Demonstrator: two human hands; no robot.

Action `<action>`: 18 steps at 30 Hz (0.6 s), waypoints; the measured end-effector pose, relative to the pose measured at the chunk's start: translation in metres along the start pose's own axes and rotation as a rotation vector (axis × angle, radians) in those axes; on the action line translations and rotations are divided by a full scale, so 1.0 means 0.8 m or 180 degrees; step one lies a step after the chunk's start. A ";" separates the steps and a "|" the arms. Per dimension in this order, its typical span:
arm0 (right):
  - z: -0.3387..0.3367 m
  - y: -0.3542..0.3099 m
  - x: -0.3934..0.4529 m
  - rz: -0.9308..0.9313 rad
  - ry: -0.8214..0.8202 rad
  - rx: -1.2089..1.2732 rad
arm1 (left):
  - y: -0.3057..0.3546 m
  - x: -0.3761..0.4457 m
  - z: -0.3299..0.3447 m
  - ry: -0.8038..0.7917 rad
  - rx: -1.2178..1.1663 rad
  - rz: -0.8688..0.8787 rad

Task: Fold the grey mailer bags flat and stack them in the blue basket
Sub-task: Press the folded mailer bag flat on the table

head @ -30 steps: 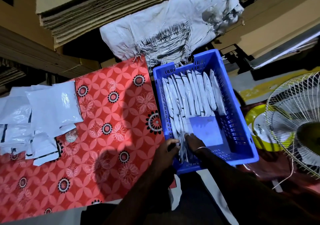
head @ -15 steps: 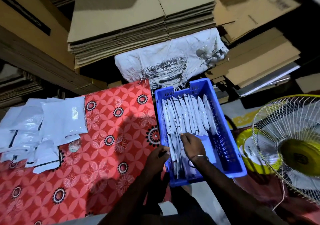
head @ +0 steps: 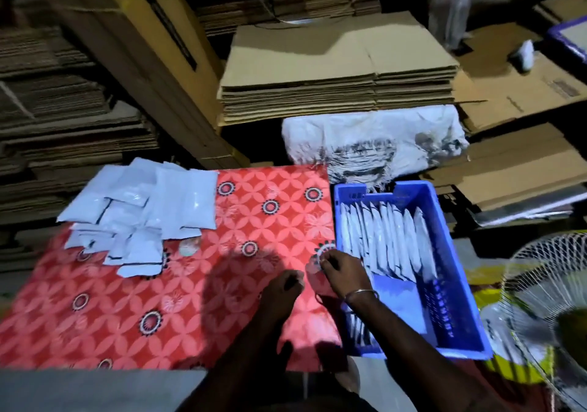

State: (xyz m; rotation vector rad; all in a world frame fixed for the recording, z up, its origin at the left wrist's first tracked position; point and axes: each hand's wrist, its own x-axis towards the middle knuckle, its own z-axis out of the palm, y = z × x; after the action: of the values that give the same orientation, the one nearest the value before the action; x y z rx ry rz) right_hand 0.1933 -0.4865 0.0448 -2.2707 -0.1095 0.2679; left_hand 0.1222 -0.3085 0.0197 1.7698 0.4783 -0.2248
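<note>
The blue basket (head: 457, 287) stands at the right end of the red flowered cloth (head: 152, 303). Several folded grey mailer bags (head: 387, 237) stand on edge in a row in its far half. A loose pile of unfolded grey mailer bags (head: 143, 208) lies at the cloth's far left. My right hand (head: 340, 271) hovers just left of the basket's left wall, with loosely curled fingers that hold nothing. My left hand (head: 282, 287) is close beside it over the cloth, also loosely curled and holding nothing.
Stacks of flattened cardboard (head: 336, 71) rise behind the table. A white woven sack (head: 371, 138) lies behind the basket. A fan with a white wire guard (head: 546, 303) stands at the right, close to the basket's right side.
Both hands have come out of the basket's near end and moved left over the red cloth. The bags they touched stay in the basket.
</note>
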 end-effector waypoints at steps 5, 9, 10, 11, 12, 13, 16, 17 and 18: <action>0.063 -0.078 -0.021 -0.0371 -0.0241 -0.0235 | -0.025 -0.036 -0.095 0.0345 -0.0280 0.0075; 0.123 -0.131 -0.043 -0.0518 -0.0425 -0.0363 | -0.065 -0.062 -0.175 0.0493 -0.0214 0.0072; 0.137 -0.141 -0.048 -0.0549 -0.0470 -0.0396 | -0.078 -0.069 -0.192 0.0542 -0.0208 0.0024; 0.151 -0.151 -0.054 -0.0595 -0.0527 -0.0399 | -0.089 -0.077 -0.208 0.0568 -0.0202 -0.0029; 0.163 -0.161 -0.060 -0.0611 -0.0577 -0.0417 | -0.099 -0.085 -0.223 0.0612 -0.0228 -0.0045; 0.175 -0.168 -0.066 -0.0635 -0.0609 -0.0430 | -0.107 -0.093 -0.236 0.0657 -0.0240 -0.0066; 0.202 -0.186 -0.078 -0.0591 -0.0634 -0.0376 | -0.127 -0.108 -0.270 0.0797 -0.0247 -0.0154; 0.210 -0.189 -0.079 -0.0608 -0.0642 -0.0383 | -0.129 -0.111 -0.278 0.0842 -0.0254 -0.0199; 0.214 -0.195 -0.081 -0.0623 -0.0654 -0.0414 | -0.134 -0.111 -0.286 0.0890 -0.0276 -0.0255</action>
State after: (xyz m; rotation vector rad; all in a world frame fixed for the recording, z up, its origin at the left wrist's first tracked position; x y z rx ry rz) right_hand 0.0926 -0.2686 0.0642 -2.3348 -0.4657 0.3992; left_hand -0.0266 -0.0856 0.0188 1.7059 0.7495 -0.0108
